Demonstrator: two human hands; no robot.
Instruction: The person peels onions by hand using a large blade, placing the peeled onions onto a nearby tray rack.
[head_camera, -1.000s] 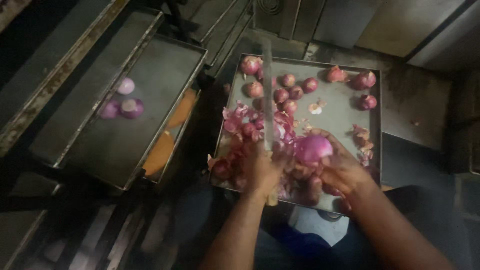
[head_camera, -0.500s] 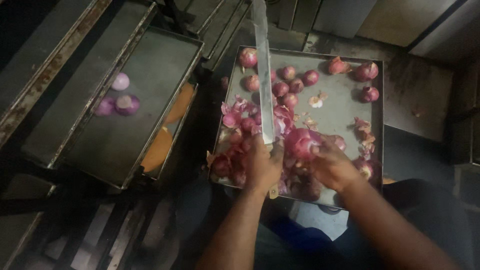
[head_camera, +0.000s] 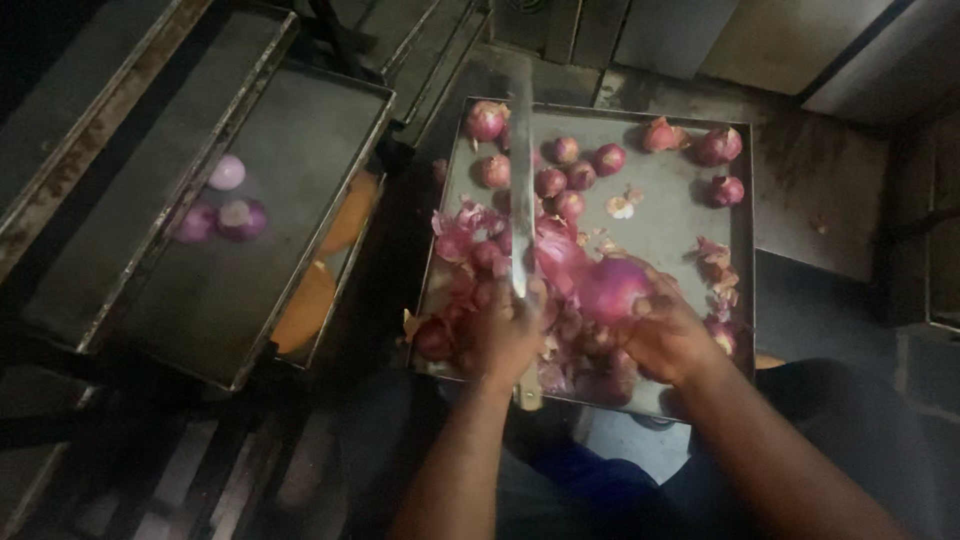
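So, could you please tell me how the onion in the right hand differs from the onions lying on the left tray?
The onion in the right hand is whole; the onions on the left tray look cut, showing pale faces. The held onion sits in the fingers above a peel-strewn tray; the others rest untouched on a nearly bare tray. Both are purple.

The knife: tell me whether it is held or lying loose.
Held. The left hand grips the knife by its handle, blade pointing away over the onion tray.

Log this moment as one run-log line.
left hand: grips long knife, blade up | right hand: holds red onion | under hands: metal tray, onions and peels
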